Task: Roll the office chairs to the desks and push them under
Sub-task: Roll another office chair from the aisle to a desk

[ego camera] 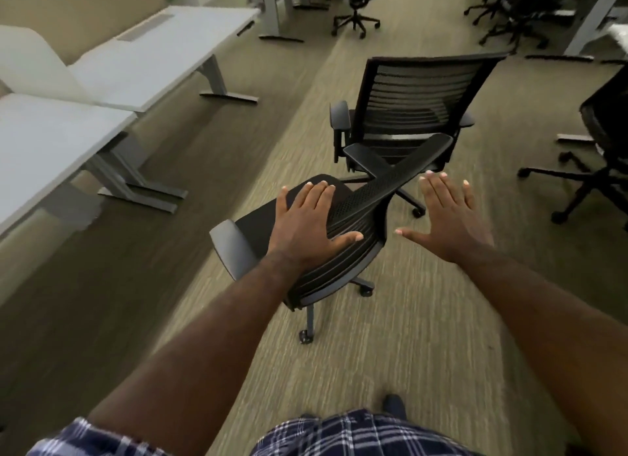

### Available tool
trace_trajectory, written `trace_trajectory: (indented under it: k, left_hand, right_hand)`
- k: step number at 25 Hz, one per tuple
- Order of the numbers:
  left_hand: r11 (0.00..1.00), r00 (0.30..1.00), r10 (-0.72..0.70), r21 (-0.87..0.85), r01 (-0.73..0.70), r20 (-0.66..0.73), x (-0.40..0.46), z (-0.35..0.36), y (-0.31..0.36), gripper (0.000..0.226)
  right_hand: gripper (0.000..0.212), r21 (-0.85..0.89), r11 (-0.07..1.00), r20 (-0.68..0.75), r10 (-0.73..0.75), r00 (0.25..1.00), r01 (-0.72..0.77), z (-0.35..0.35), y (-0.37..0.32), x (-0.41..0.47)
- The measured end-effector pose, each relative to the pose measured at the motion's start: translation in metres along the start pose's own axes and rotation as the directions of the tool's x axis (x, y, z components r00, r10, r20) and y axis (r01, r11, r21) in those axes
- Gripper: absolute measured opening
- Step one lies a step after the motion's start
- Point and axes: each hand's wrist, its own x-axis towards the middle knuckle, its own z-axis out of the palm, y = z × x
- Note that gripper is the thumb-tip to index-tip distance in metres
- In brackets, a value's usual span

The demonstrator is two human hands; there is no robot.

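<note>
A black mesh office chair (353, 218) stands on the carpet right in front of me, its backrest top running diagonally from lower left to upper right. My left hand (311, 223) hovers flat over the backrest and seat with fingers spread, gripping nothing. My right hand (448, 218) is spread open just right of the backrest, apart from it. A second black chair (418, 105) stands just beyond the first, its back toward me. Two light grey desks (51, 143) (170, 48) line the left side, nothing under them.
More black chairs stand at the right edge (598, 156), far back centre (356, 10) and clustered back right (509, 14). Desk legs and feet (142, 184) jut onto the dark floor strip on the left. Another desk frame (278, 14) stands farther back.
</note>
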Motion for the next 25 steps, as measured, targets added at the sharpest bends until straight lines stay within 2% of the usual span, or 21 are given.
trace_trajectory:
  k: [7,12,15,18,21,25]
  left_hand:
    - [0.959,0.96,-0.28,0.035,0.28,-0.007,0.034,0.018,0.044,0.106]
    - [0.908,0.908,-0.418,0.013,0.418,0.025,0.043,0.032,0.051,0.105]
    - [0.893,0.893,-0.45,0.003,0.45,0.03,0.047,0.037,0.046,0.103]
    - [0.871,0.872,-0.489,0.054,0.488,0.021,0.048,0.038,0.041,0.091]
    - [0.867,0.867,-0.496,0.076,0.492,0.039,0.044,0.034,0.034,0.085]
    - [0.871,0.872,-0.487,0.101,0.481,0.052,0.031,0.03,0.013,0.089]
  right_hand:
    - [0.118,0.023,0.989,0.0,-0.147,0.989,0.147,0.008,0.061,0.085]
    - [0.128,-0.019,0.97,0.095,-0.238,0.967,0.241,0.015,0.086,0.135]
    - [0.13,0.018,0.957,0.155,-0.287,0.945,0.288,0.015,0.095,0.158]
    - [0.123,0.045,0.938,0.162,-0.346,0.924,0.344,0.009,0.095,0.177]
    - [0.115,0.003,0.904,0.113,-0.425,0.898,0.427,0.006,0.084,0.18]
    - [0.113,0.008,0.88,0.043,-0.474,0.879,0.474,0.01,0.058,0.17]
